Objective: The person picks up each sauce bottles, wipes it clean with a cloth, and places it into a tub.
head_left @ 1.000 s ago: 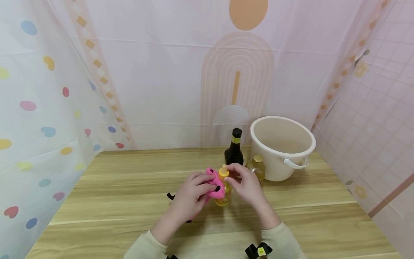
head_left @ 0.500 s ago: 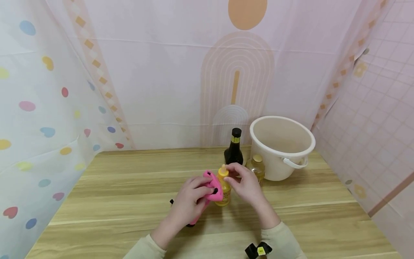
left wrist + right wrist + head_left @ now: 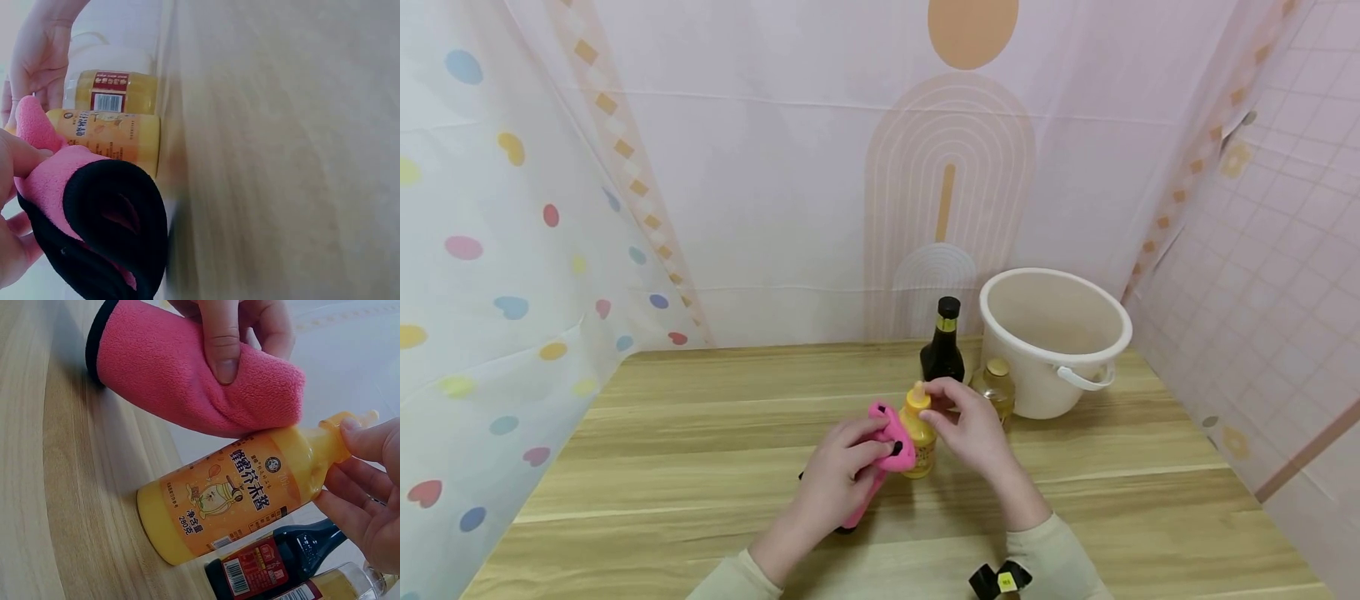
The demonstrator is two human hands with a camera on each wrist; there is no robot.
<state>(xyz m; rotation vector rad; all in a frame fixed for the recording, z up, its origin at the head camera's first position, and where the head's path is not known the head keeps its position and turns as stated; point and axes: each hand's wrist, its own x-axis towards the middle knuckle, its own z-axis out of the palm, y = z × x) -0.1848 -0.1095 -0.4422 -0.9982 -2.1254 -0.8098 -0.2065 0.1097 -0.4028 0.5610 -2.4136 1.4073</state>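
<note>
The left hand [image 3: 838, 475] presses a folded pink fleece cloth with black trim [image 3: 883, 454] against the small yellow plastic squeeze bottle [image 3: 919, 437], full of yellow sauce, standing mid-table, while the right hand [image 3: 973, 429] pinches its nozzle; at 1 o'clock stands an empty cream plastic bucket [image 3: 1105, 333].

Bright, even, soft light, faint shadows, wide-angle bending at head-view edges, left wrist view blurred

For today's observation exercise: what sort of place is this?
Probably a staged kitchen-style booth: a wooden table hung round with patterned plastic sheets, holding condiment bottles and a white bucket.
</note>
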